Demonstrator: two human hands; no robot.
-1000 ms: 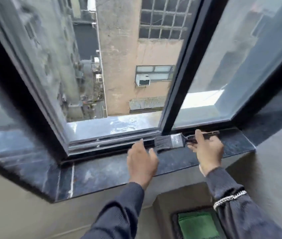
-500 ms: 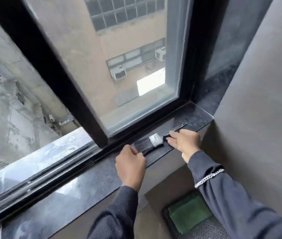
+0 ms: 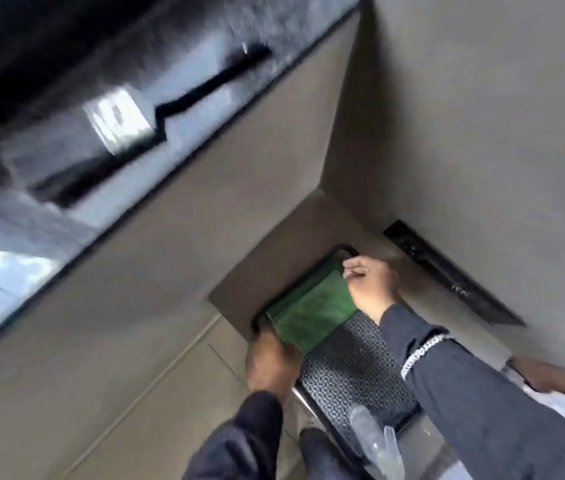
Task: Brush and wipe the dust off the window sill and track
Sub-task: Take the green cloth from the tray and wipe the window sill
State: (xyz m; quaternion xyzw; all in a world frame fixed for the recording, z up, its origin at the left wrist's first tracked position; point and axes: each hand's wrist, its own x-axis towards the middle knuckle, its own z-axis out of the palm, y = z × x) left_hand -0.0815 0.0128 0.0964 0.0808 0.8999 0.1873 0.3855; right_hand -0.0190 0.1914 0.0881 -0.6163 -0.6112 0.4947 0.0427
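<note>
A blurred view looking down from the head camera. A dark stone window sill (image 3: 177,109) runs diagonally across the upper left. On it lies a paint brush (image 3: 128,126), untouched, its black handle pointing toward the far right and its pale metal band catching the light. The window track is out of view.

Below the sill, in the lower middle, a folded green cloth (image 3: 315,315) rests on a dark patterned mat (image 3: 353,368) inside a shallow black tray (image 3: 350,251). Both hands reach down to the cloth. The left hand (image 3: 272,363) is at the cloth's near left corner, fingers curled, but blur hides whether it actually grips the fabric. The right hand (image 3: 371,289) is at the cloth's far right edge with thumb and forefinger pinched together; whether cloth is caught between them cannot be told. A beaded bracelet (image 3: 423,351) sits over the dark right sleeve. A clear plastic object, perhaps a bottle (image 3: 374,441), shows near the bottom edge.

Judging by the brush lying on the sill and both hands at the cloth, the brushing part seems finished or paused, and the wiping has not yet begun; the cloth must first be lifted to the sill. How clean the sill is cannot be judged through the blur.

No brand, label or writing is readable anywhere.
</note>
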